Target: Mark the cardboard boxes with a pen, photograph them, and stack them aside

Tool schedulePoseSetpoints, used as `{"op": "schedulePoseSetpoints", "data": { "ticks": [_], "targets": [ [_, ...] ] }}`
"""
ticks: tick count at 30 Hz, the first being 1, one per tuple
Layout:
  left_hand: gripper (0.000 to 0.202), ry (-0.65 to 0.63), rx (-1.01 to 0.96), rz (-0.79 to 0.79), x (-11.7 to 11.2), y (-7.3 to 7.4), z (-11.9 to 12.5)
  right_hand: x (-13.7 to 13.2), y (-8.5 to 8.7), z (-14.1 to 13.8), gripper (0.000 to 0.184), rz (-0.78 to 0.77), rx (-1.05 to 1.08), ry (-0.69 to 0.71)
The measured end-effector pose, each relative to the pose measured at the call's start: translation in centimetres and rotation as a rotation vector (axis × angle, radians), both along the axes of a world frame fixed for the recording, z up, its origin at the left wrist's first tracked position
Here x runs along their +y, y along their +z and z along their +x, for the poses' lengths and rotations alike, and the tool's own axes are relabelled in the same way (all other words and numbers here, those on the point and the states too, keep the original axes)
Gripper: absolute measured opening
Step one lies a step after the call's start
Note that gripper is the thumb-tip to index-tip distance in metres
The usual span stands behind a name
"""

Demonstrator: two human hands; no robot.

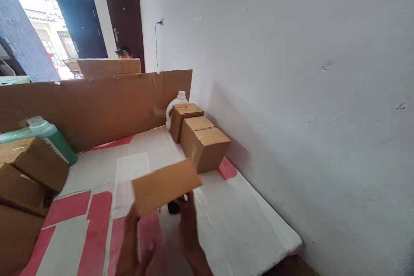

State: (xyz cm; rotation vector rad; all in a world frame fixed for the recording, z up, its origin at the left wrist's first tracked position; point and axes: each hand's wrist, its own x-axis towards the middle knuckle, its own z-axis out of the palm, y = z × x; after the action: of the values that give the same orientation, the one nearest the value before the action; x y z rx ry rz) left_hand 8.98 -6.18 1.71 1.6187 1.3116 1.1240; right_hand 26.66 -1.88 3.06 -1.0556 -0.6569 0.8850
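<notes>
A small flat brown cardboard box (164, 185) hangs tilted just above the table, near its front middle. My left hand (132, 241) reaches up to the box's lower left edge, with the thumb spread out below. My right hand (190, 228) holds the lower right edge from underneath. Both hands are blurred. A small dark object (174, 207) shows under the box between my hands; I cannot make out what it is.
The table (246, 215) has a white and red cover. Two closed boxes (203, 142) and a white jug (176, 103) stand by the wall on the right. Stacked boxes (26, 177) and a green bottle (48, 136) sit left. Behind the cardboard partition (97, 103) is another person.
</notes>
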Motion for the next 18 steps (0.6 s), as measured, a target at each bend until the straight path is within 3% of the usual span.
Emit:
{"op": "schedulePoseSetpoints", "data": {
  "ticks": [3, 5, 7, 11, 15, 18],
  "targets": [
    [0.087, -0.374, 0.045, 0.054, 1.4, 0.4, 6.8, -0.5, -1.7, 8.0, 0.055, -0.161, -0.285, -0.372],
    [0.091, -0.572, 0.079, -0.050, 2.9, 0.4, 11.3, -0.5, -2.9, 13.1, 0.054, -0.225, -0.323, -0.442],
    [0.096, -0.669, 0.106, -0.148, 4.7, 0.1, 15.3, 0.0, -3.8, 17.2, 0.059, -0.279, -0.358, -0.470],
    [0.108, -0.657, 0.136, -0.215, 7.8, -1.1, 19.9, 2.5, -5.5, 21.1, 0.075, -0.334, -0.481, -0.459],
    [0.104, -0.601, 0.120, -0.197, 9.9, -2.3, 20.2, 4.6, -6.9, 21.9, 0.079, -0.310, -0.579, -0.432],
    [0.107, -0.551, 0.096, -0.197, 11.6, -2.2, 20.5, 4.3, -7.2, 22.6, 0.079, -0.303, -0.629, -0.463]
  ]
}}
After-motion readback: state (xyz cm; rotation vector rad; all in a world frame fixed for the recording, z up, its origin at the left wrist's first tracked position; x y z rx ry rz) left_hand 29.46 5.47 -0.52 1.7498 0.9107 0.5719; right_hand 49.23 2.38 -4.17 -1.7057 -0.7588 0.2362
